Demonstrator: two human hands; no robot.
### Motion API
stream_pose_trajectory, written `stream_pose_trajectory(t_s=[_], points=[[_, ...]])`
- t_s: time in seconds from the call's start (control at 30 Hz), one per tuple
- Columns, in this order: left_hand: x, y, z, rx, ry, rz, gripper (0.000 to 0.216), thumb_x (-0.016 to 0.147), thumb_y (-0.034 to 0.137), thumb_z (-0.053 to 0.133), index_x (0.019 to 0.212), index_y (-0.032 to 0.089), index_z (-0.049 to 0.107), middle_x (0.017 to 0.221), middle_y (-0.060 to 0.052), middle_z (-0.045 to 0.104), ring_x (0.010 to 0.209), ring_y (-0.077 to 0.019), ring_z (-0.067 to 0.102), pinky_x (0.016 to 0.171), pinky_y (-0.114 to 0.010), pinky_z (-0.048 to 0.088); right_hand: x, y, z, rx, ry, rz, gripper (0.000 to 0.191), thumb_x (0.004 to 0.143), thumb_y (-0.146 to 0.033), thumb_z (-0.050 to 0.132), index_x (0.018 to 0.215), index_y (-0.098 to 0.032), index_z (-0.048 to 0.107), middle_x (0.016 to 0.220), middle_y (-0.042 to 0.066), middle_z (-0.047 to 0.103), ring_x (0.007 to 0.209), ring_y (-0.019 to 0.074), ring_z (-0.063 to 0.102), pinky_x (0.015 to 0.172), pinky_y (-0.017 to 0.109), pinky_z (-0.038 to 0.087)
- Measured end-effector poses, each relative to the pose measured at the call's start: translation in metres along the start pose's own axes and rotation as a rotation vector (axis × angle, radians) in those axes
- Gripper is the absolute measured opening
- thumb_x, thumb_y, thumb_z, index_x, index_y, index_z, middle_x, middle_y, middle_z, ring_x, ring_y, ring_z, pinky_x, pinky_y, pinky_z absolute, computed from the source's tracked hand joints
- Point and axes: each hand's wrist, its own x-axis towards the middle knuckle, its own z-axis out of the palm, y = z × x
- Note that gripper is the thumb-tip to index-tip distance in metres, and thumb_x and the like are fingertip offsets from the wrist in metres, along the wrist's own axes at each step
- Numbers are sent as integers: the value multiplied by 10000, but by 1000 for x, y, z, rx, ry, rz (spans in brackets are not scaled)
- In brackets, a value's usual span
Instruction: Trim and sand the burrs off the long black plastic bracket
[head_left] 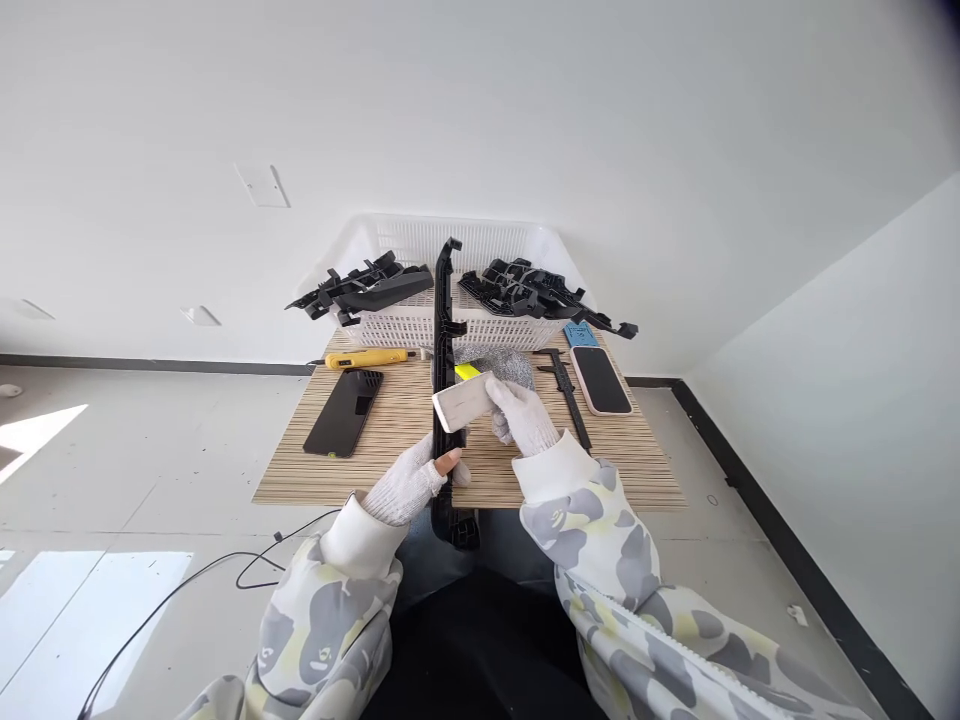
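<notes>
A long black plastic trim piece (444, 340) stands nearly lengthwise before me, its far end over the basket and its near end past the table's front edge. My left hand (412, 480), gloved with the thumb tip bare, is closed around its lower part. In my gloved right hand (523, 412) is a flat off-white rectangular block (463, 401), pinched at its right end. The block lies across the trim piece just above my left hand; whether they touch I cannot tell. Behind the block, a bit of something yellow (466, 371) shows beside a grey cloth (510, 366).
A white plastic basket (457, 328) at the back holds more black plastic parts (525, 290). On the slatted table (285, 470) lie a yellow-handled tool (367, 358), a black phone (343, 412), a caliper (568, 395), a pink-edged phone (601, 380) and a blue packet (580, 334). A cable (187, 580) crosses the floor.
</notes>
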Motion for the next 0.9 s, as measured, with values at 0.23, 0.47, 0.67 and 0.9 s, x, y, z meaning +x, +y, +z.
stream_pose_trajectory(t_s=[0.23,0.47,0.67,0.9], points=[[7,-3,-6,32,7,63,715,887,735,602,1240,118,675,819,-77,766,649,-181,551,598,-293,413,-17,21,-2,32,-58,97,617,735,-791,760,847,-217,563,482,-101,460,357,52,371,366,170,244],[6,-18,-12,123,28,128,682,973,705,518,1296,128,685,874,-85,792,691,-196,581,668,-315,450,-20,24,5,22,-10,38,567,784,-760,698,837,-206,588,457,-112,414,361,56,328,373,189,220],[2,-9,-9,114,80,75,699,912,776,548,1145,143,730,860,-100,790,752,-238,642,732,-354,493,-28,21,14,29,51,56,550,764,-743,705,836,-205,619,424,-106,427,333,63,323,357,188,223],[0,-6,-5,-27,92,11,835,859,811,600,1319,117,666,842,-105,782,770,-243,670,670,-330,454,-40,15,-79,10,794,-400,571,877,-742,492,994,-205,646,647,24,693,482,167,611,462,275,487]])
